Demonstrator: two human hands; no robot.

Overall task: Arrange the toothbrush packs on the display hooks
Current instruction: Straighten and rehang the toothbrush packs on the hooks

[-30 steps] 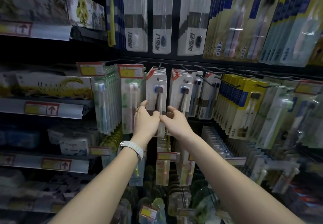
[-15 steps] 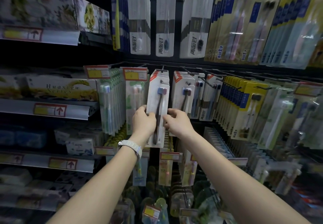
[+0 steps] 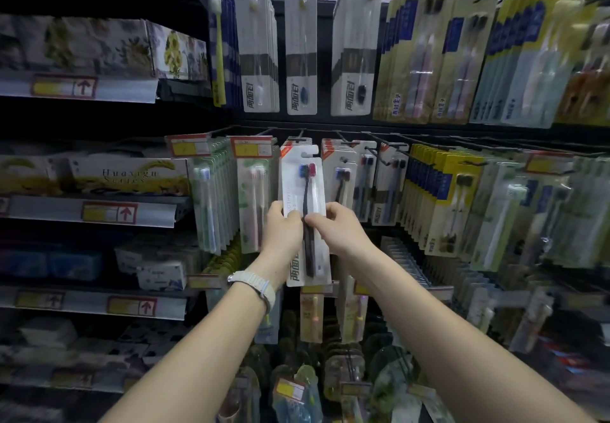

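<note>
A white toothbrush pack (image 3: pixel 305 188) with a blue and a red brush head is held upright in front of the middle row of display hooks (image 3: pixel 298 135). My left hand (image 3: pixel 284 229) grips its left edge and my right hand (image 3: pixel 336 227) pinches its right edge and front. The pack's hang hole sits just below the hook, in front of matching white packs (image 3: pixel 340 171). Whether the hole is on the hook is hidden.
Green packs (image 3: pixel 218 198) hang left of the held pack, yellow packs (image 3: pixel 442 198) to the right. More packs hang on the upper row (image 3: pixel 300 46) and lower hooks (image 3: pixel 312 317). Boxed goods sit on shelves (image 3: pixel 99 214) at left.
The pack has come off the row and been lifted forward and up, now facing me squarely. Both hands shifted from its lower part to gripping its sides at mid-height.
</note>
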